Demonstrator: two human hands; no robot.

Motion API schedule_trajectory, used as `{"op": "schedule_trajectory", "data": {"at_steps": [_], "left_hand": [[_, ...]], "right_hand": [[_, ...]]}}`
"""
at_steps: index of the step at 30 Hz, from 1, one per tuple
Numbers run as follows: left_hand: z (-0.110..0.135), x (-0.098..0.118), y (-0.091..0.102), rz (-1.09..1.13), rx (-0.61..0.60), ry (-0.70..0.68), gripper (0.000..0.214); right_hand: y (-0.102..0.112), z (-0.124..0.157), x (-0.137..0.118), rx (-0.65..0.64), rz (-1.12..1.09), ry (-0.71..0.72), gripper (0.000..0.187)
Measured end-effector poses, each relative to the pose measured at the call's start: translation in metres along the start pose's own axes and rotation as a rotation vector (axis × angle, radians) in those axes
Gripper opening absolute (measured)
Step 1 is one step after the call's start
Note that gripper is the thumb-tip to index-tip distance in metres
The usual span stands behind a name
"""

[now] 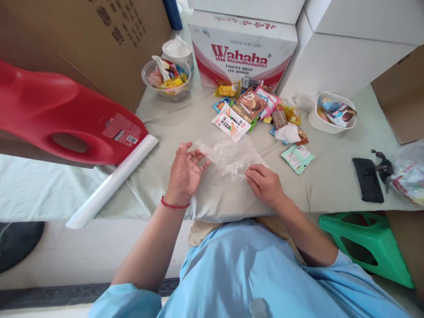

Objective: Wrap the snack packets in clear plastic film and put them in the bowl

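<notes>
A clear plastic bag [228, 157] is held low over the cloth-covered table, crumpled along its near side. My right hand [265, 183] pinches the bag's near right edge between thumb and fingers. At the bag's left side is my left hand [187, 170], palm turned up and fingers apart; its fingertips are close to the plastic, and I cannot tell whether they touch it. Just beyond the bag lies a pile of packaged snacks, with a white snack packet [231, 122] nearest and a brown packet [251, 104] behind it. A mint-green packet [297, 158] lies apart to the right.
A clear bowl of snacks [180, 90] stands back left, a white tub [326, 127] at right. Behind the pile is a Wahaha carton [245, 48]. A white roll [112, 181] and red jug [82, 119] occupy the left; a black phone [367, 180] lies right, above a green stool [367, 247].
</notes>
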State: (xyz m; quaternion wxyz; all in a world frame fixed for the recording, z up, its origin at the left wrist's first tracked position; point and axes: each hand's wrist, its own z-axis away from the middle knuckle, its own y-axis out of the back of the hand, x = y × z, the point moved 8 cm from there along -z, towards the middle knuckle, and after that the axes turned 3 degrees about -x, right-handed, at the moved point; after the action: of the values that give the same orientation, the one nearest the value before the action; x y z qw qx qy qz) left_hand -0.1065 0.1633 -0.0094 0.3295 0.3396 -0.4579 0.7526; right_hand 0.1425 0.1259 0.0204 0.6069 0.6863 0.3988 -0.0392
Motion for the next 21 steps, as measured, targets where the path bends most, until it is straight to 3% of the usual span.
{"op": "schedule_trajectory", "data": {"at_steps": [3, 6, 13, 15, 17, 21], "left_hand": [[0.021, -0.021, -0.007, -0.115, -0.030, 0.053, 0.061], [0.042, -0.043, -0.027, -0.248, -0.183, 0.100, 0.062], [0.039, -0.034, -0.068, -0.513, -0.519, -0.047, 0.075], [0.036, -0.035, -0.071, -0.614, -0.572, -0.045, 0.062], [0.033, -0.039, -0.070, -0.671, -0.544, -0.026, 0.039], [0.024, -0.042, -0.060, -0.559, -0.331, -0.011, 0.045]], "right_hand": [[-0.002, -0.002, -0.002, 0.013, -0.085, -0.094, 0.027], [-0.002, -0.007, -0.007, 0.016, -0.204, -0.148, 0.026], [0.000, -0.016, 0.006, 0.018, -0.635, -0.365, 0.026], [-0.005, -0.014, 0.014, -0.009, -0.774, -0.462, 0.032], [-0.009, -0.013, 0.019, -0.032, -0.874, -0.530, 0.037], [-0.010, -0.014, 0.028, -0.002, -0.959, -0.613, 0.044]]}}
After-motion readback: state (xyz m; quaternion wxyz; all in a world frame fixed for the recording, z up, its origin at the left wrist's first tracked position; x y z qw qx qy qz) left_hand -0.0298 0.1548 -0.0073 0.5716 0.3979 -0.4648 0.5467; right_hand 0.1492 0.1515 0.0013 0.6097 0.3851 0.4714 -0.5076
